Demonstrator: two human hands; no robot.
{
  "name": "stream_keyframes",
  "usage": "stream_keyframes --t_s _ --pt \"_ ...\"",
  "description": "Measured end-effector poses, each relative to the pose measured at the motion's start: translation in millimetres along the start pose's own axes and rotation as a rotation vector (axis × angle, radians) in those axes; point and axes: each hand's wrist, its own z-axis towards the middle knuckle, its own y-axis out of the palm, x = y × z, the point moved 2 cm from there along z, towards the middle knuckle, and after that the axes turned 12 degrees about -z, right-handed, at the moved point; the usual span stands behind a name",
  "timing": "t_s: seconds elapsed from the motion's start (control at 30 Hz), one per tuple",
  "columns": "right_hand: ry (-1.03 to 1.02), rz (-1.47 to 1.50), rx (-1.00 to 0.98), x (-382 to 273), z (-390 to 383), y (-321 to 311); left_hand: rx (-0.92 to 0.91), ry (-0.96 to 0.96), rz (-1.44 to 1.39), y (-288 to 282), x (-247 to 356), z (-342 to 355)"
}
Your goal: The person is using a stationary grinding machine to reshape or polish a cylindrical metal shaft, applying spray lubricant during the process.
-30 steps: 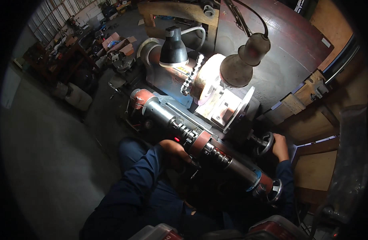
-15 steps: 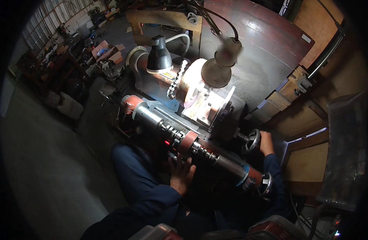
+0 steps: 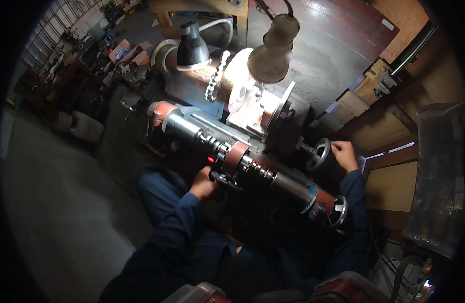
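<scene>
Left hand (image 3: 203, 184), spread moment ago, now curls round edge of small wheel (image 3: 227, 180) below red collar (image 3: 235, 155); right hand (image 3: 345, 155) fingers bigger wheel's (image 3: 319, 154) rim, firmness can't tell. Both wheels manned!

We see smooth, glossy bare metal at the left end of the shaft (image 3: 184, 127), a dull red collar (image 3: 236, 155) around its middle, and shiny metal on the dark wheel (image 3: 226, 180) just below it. Above the shaft, we find smooth metal on the grey wheel (image 3: 321, 160), a glossy black lamp (image 3: 193, 49) and a matt brownish lamp (image 3: 270, 63); right of the shaft, we make out matt wood on a panel (image 3: 391, 187) and a glossy, plastic-looking sheet (image 3: 437, 177).
</scene>
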Motion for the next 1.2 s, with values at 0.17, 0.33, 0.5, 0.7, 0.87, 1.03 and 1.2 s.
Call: stream_keyframes --t_s 0.17,0.33,0.5,0.7,0.87,1.03,1.2 --pt "-0.311 -0.675 -0.538 3 -7 26 0.1 -0.062 0.437 60 -27 -3" --pt "-0.02 -0.18 -0.163 -18 -6 -6 -0.459 -0.139 0.085 91 11 -26" --pt "0.188 -0.301 -0.825 -23 -8 4 -0.016 -0.167 0.101 31 -5 -6" --pt "0.026 -0.557 -0.479 -29 -11 -4 -0.379 -0.147 0.346 89 -20 -4" --pt "-0.142 -0.078 0.369 -25 -69 -86 -0.257 -0.257 0.075 43 -50 10" --pt "0.694 -0.545 -0.232 -13 -193 -60 -0.248 0.042 0.692 132 -150 32" --pt "0.364 -0.499 0.434 -44 -250 -35 1.052 1.099 1.332 96 -152 3"
